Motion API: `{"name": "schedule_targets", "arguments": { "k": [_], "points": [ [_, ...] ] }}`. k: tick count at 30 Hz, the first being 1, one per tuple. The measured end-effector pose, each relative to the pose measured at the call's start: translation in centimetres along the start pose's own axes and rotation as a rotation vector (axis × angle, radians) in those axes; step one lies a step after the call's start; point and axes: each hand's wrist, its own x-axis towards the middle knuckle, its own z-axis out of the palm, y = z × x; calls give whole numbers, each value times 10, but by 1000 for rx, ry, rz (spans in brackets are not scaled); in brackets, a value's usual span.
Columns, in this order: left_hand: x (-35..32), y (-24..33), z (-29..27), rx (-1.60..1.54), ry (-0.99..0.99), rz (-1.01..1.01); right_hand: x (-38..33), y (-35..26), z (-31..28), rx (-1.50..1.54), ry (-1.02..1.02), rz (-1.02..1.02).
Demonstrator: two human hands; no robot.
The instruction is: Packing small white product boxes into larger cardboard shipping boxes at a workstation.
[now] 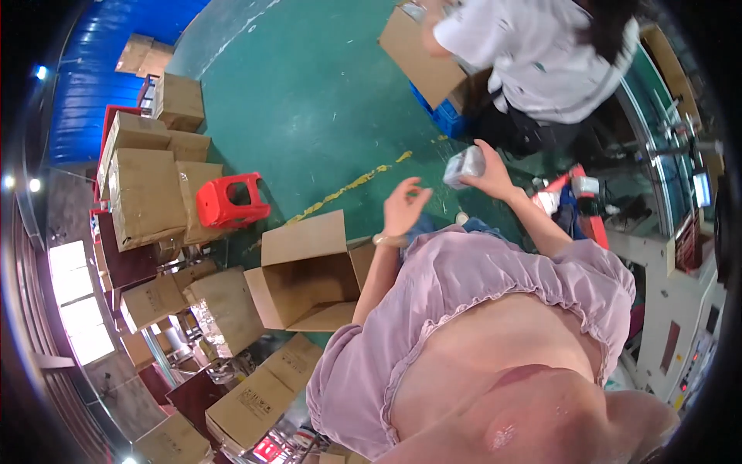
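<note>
A small block-shaped pack (462,167) in shiny, clear-looking wrap sits in my right hand (493,174), thumb and fingers closed around its side. What is inside the wrap cannot be made out. My left hand (406,207) is raised a little to the left of the pack, its fingers loosely bent and apart, with nothing in them. An open cardboard box (305,282) stands on the floor to the left of my left forearm, flaps folded outward. The part of its inside that shows is brown cardboard in shadow.
A red plastic stool (232,201) stands by stacked cartons (147,189) on the left. Ahead to the right, a person in a white shirt (541,58) leans by another open carton (425,54) above a blue crate (438,112). A pale machine (665,301) is at my right.
</note>
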Motion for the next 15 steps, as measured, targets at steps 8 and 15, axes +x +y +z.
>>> {"name": "schedule_targets", "arguments": {
  "k": [8,15],
  "points": [
    [144,-156,-140,4,308,-130,198,-70,111,107,-101,-31],
    [352,-42,-245,165,-44,67,310,-103,141,74,330,241]
  ]
}}
